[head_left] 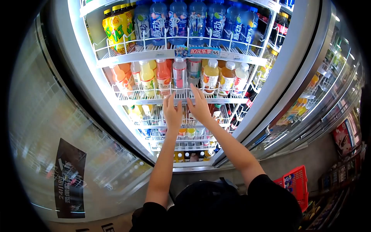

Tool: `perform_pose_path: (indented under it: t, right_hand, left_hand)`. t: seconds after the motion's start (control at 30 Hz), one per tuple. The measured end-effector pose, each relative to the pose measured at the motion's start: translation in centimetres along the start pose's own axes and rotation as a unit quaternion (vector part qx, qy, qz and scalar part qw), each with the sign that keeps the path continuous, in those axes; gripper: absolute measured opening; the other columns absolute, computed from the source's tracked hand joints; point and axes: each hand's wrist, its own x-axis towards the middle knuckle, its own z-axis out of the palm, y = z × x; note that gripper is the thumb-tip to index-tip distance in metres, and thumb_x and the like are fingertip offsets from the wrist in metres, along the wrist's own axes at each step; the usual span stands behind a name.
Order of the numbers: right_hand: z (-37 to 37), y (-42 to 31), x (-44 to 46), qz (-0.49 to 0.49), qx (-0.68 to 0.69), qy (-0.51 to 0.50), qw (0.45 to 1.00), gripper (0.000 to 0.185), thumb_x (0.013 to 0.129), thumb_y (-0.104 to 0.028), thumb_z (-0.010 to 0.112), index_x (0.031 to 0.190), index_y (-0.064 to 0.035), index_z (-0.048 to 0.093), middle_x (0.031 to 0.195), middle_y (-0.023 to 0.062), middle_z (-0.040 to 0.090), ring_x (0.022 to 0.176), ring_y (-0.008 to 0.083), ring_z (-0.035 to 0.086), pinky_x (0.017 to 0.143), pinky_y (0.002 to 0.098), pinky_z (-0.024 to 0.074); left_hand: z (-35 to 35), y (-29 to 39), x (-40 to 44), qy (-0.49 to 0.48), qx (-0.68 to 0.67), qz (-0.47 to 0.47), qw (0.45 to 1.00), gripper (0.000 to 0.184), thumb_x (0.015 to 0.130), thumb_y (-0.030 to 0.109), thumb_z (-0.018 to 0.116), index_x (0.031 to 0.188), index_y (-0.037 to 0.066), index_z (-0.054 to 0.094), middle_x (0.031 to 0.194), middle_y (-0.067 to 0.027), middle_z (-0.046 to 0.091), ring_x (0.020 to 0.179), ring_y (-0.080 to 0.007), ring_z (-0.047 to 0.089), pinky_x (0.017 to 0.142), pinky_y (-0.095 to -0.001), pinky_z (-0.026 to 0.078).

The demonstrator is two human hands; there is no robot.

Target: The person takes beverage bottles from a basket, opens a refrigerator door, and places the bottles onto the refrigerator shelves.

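Note:
Both my arms reach into a lit drinks fridge, toward its second shelf. My left hand is before the wire rail, fingers stretched out, near an orange-red bottle. Close to its right, my right hand has its fingers extended and apart, holding nothing visible. Just beyond the fingertips stands a clear bottle with a pinkish label. A yellow drink bottle and an amber one stand to the right. At left is a pale yellow bottle. Whether fingertips touch the rail I cannot tell.
Blue bottles and yellow bottles fill the shelf above. Lower racks hold more drinks. A glass door is at left, a door frame at right. A red shopping basket is at lower right.

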Motion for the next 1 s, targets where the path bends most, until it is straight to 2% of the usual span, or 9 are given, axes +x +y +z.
perform_pose_path:
  t: [0.13,0.17,0.27,0.33,0.47,0.57,0.7,0.83,1.0]
  right_hand:
    - [-1.8,-2.1,-4.3,0.084,0.107,-0.006,0.991,0.051,0.09,-0.006,0.063,0.138,-0.0005,0.049,0.125,0.0216,0.059,0.115,0.0379,0.058,0.096,0.0393,0.0472]
    - [-1.9,-1.8,-5.3,0.037,0.062,0.019,0.997,0.047,0.091,-0.005,0.062,0.136,0.0,0.051,0.122,0.0196,0.061,0.113,0.0348,0.06,0.095,0.0377,0.0483]
    - [-4.0,-2.6,-7.5,0.076,0.118,-0.004,0.99,0.048,0.09,-0.004,0.059,0.137,-0.0011,0.05,0.124,0.0213,0.059,0.113,0.0372,0.058,0.097,0.041,0.0464]
    - [-5.6,-2.6,-8.9,0.066,0.11,0.013,0.992,0.045,0.092,-0.005,0.059,0.136,-0.0008,0.05,0.122,0.0207,0.06,0.113,0.0342,0.06,0.096,0.0396,0.0482]
    - [-10.3,-2.3,-12.4,0.16,0.215,0.025,0.963,0.045,0.094,-0.008,0.061,0.138,-0.0016,0.049,0.125,0.017,0.059,0.113,0.0262,0.061,0.093,0.0353,0.0513]
    - [-15.7,-2.7,-15.3,0.195,0.241,0.015,0.951,0.047,0.094,-0.006,0.062,0.139,-0.0035,0.048,0.123,0.0138,0.06,0.114,0.0222,0.059,0.094,0.0344,0.0504]
    - [-22.2,-2.5,-20.6,0.203,0.264,0.057,0.941,0.036,0.094,-0.001,0.06,0.129,0.0018,0.053,0.118,0.0116,0.06,0.105,0.0165,0.062,0.088,0.0288,0.0511]
    - [-30.9,-3.8,-25.9,0.214,0.193,0.096,0.953,0.024,0.092,-0.002,0.064,0.115,0.0024,0.059,0.105,0.0084,0.064,0.097,0.0148,0.066,0.085,0.0266,0.0522]
    - [-41.3,-3.9,-33.8,0.212,0.117,0.187,0.952,0.017,0.091,-0.003,0.064,0.106,0.002,0.059,0.094,0.0071,0.061,0.085,0.0127,0.062,0.079,0.0271,0.051]
  left_hand:
    - [-0.5,1.6,-4.3,-0.042,-0.004,-0.064,0.997,0.036,0.091,0.01,0.066,0.126,0.005,0.061,0.11,-0.0124,0.059,0.062,-0.0166,0.058,0.056,-0.0289,0.047]
    - [-0.4,2.0,-5.3,-0.036,0.01,-0.047,0.998,0.034,0.091,0.011,0.067,0.124,0.004,0.062,0.106,-0.0114,0.061,0.061,-0.0158,0.058,0.055,-0.0287,0.047]
    - [-0.4,4.2,-7.5,-0.056,-0.004,-0.077,0.995,0.033,0.091,0.013,0.067,0.123,0.004,0.063,0.105,-0.01,0.062,0.059,-0.0148,0.057,0.055,-0.0287,0.047]
    - [0.1,5.2,-8.9,-0.057,-0.027,-0.094,0.994,0.033,0.091,0.013,0.068,0.122,0.004,0.063,0.104,-0.0089,0.062,0.059,-0.0139,0.056,0.055,-0.028,0.046]
    - [1.9,8.0,-11.7,-0.063,-0.04,-0.075,0.994,0.031,0.092,0.013,0.068,0.121,0.005,0.065,0.105,-0.0076,0.063,0.059,-0.0118,0.054,0.056,-0.0261,0.045]
    - [3.4,11.0,-14.4,-0.089,-0.063,-0.066,0.992,0.033,0.093,0.013,0.067,0.125,0.007,0.062,0.104,-0.0011,0.063,0.069,-0.0067,0.052,0.062,-0.022,0.045]
    - [6.4,16.5,-18.2,-0.095,-0.109,-0.067,0.987,0.029,0.092,0.01,0.067,0.121,0.006,0.065,0.101,-0.0037,0.065,0.069,-0.0095,0.053,0.062,-0.0236,0.044]
    - [10.9,21.0,-23.9,-0.126,-0.144,-0.06,0.98,0.025,0.093,0.009,0.064,0.118,0.005,0.066,0.098,-0.0029,0.066,0.069,-0.009,0.052,0.064,-0.0237,0.044]
    - [16.7,25.7,-32.0,-0.257,-0.222,-0.093,0.936,0.024,0.097,0.008,0.058,0.119,0.003,0.065,0.106,-0.0056,0.064,0.075,-0.009,0.058,0.069,-0.0235,0.048]
